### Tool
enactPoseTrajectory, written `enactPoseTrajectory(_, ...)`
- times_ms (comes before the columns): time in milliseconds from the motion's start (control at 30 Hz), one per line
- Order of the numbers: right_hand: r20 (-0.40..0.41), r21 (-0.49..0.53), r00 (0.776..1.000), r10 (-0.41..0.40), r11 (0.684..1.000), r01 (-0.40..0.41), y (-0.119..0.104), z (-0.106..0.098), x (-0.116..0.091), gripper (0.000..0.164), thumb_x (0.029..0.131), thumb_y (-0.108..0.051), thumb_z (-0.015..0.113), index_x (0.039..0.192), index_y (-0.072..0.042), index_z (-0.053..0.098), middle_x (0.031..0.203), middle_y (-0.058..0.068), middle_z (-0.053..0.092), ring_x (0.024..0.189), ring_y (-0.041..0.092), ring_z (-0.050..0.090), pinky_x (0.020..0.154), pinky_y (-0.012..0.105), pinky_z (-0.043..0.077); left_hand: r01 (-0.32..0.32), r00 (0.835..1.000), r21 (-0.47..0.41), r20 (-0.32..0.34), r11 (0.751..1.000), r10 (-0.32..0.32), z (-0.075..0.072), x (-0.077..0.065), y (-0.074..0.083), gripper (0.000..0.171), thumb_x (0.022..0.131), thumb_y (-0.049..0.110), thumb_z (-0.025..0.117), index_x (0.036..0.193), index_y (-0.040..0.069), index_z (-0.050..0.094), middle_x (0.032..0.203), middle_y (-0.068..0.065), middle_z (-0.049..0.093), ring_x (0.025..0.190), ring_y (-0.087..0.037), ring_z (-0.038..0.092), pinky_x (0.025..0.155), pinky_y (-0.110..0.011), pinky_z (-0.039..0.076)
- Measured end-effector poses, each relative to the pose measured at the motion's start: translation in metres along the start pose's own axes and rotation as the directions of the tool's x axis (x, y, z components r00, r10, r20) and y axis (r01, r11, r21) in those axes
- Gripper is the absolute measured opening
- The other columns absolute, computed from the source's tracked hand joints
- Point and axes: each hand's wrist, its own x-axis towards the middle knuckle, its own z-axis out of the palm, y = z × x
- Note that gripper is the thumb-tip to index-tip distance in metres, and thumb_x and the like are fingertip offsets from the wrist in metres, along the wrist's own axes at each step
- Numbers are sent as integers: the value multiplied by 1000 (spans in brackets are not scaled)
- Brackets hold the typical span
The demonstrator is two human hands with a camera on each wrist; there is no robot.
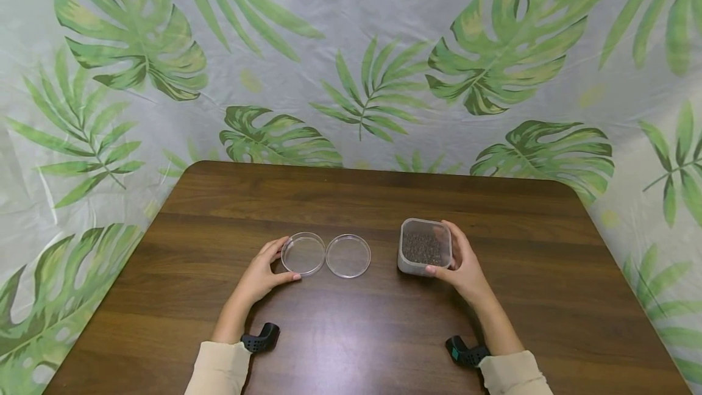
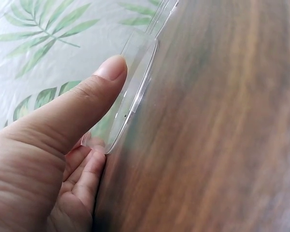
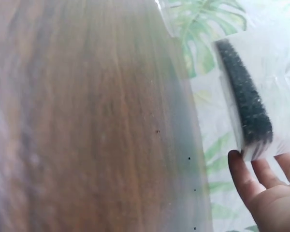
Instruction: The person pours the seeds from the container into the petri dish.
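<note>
Two shallow clear petri dish pieces lie side by side at the middle of the table, rims touching or almost so. My left hand point(image 1: 262, 273) holds the left dish point(image 1: 303, 272) by its rim, thumb on the near side and fingers on the far side. In the left wrist view the thumb lies along the wall of that dish point(image 2: 144, 72). The right dish point(image 1: 348, 276) is untouched. To its right, my right hand point(image 1: 463, 264) grips a clear square plastic tub point(image 1: 411, 267) partly filled with dark granules point(image 1: 421, 249). The right wrist view shows the tub raised off the table.
The brown wooden table point(image 1: 351, 200) has rounded far corners. Behind it hangs a pale cloth point(image 1: 395, 11) with green leaf prints. A few dark specks lie on the tabletop point(image 3: 96, 121) in the right wrist view. Each wrist wears a black band mount point(image 1: 260, 339).
</note>
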Motion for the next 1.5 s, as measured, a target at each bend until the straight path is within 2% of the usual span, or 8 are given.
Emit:
enactPoseTrajectory(200,-8,1,1000,-17,1000,17,-9,4,3,89,69,10,70,141,-10,23,139,17,29,124,32,29,81,22,46,-12,1000,1,-4,1000,12,1,1,0,86,64,27,81,134,3,39,129,-16,41,111,-33,48,94,-38,39)
enactPoseTrajectory(533,-47,1,995,-92,996,92,-20,17,12,93,63,17,72,140,-5,25,134,20,34,120,33,34,86,20,42,-8,1000,-7,-2,1000,8,1,0,1,86,64,27,81,135,3,39,129,-16,41,112,-33,48,94,-38,39)
enactPoseTrajectory(767,-40,-79,992,-120,990,117,-45,31,16,92,62,13,74,138,1,24,131,25,33,114,40,37,86,22,42,-1,1000,-6,2,1000,1,1,0,2,86,64,28,81,135,4,38,130,-16,41,112,-33,47,95,-39,38)
enactPoseTrajectory(933,-34,-152,987,-158,977,151,-53,39,22,91,62,9,77,137,1,26,131,25,36,113,39,38,86,25,41,0,1000,-10,1,1000,0,1,0,2,86,64,28,80,135,3,38,130,-15,40,112,-33,47,95,-40,38)
enactPoseTrajectory(1000,-35,-173,986,-164,972,156,-55,43,24,91,61,7,78,137,0,27,131,23,36,113,37,38,87,27,41,0,1000,-8,-1,1000,0,1,0,2,86,64,28,80,135,4,38,130,-15,40,112,-33,47,95,-40,38)
enactPoseTrajectory(1200,-51,-225,983,-179,961,163,-56,51,31,94,58,2,81,137,-2,30,132,20,36,118,35,35,93,45,33,7,1000,-7,1,1000,-7,0,-1,3,86,64,28,80,135,4,38,130,-15,40,112,-33,47,95,-40,38)
enactPoseTrajectory(1500,-60,-346,982,-180,926,149,-31,56,42,99,56,-23,87,138,-24,32,132,4,38,114,24,35,87,50,35,17,1000,-14,1,1000,-17,0,-1,2,87,64,29,80,136,5,37,130,-16,39,112,-34,47,95,-41,38)
